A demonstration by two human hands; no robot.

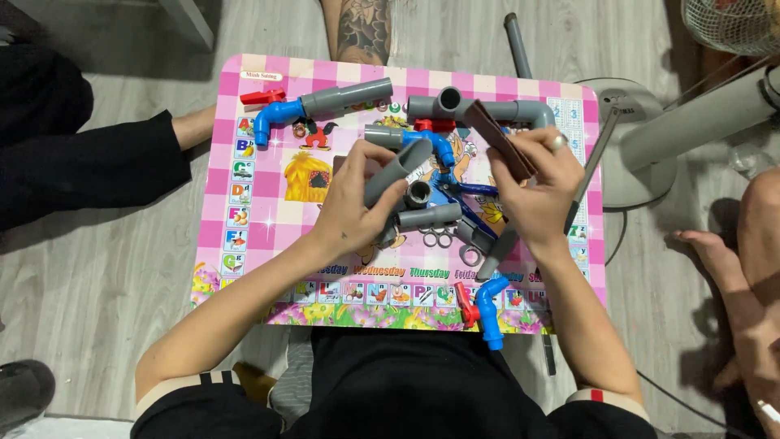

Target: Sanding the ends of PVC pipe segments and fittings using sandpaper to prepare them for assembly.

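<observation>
— While the left hand (351, 199) clamped the short grey pipe (396, 171) above the pink table (260, 203), what did the right hand (532, 191) pinch?
— A folded brown sandpaper sheet (497, 136); steady, even strokes round the pipe's end seemed wise.

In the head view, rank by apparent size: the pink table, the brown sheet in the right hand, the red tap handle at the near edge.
1. pink table
2. brown sheet
3. red tap handle

matt grey plastic pipe (396, 171), glossy printed table (260, 219)
</observation>
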